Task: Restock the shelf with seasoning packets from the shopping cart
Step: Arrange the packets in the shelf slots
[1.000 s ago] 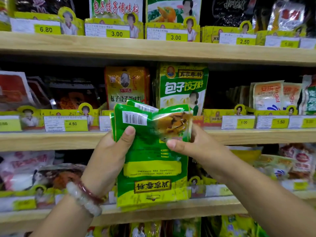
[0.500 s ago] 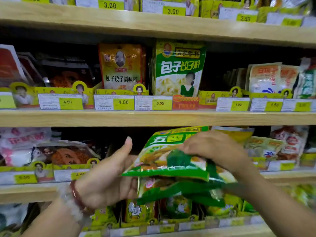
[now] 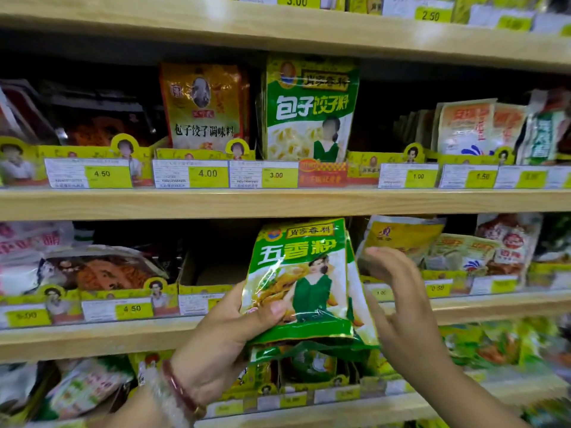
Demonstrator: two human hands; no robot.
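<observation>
The left hand (image 3: 216, 344) has its grip closed on a stack of green seasoning packets (image 3: 301, 282), thumb on the front one, upright before the empty cardboard box (image 3: 204, 276) on the wooden shelf (image 3: 92, 338). The right hand (image 3: 398, 307) is just beside the stack with fingers spread, holding nothing.

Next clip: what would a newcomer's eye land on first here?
Centre frame, the glossy green-and-white seasoning packets, held upright in the left hand before an empty cardboard tray slot on the lower wooden shelf. The right hand hovers open beside them. Above stands a similar green dumpling-seasoning packet.
</observation>
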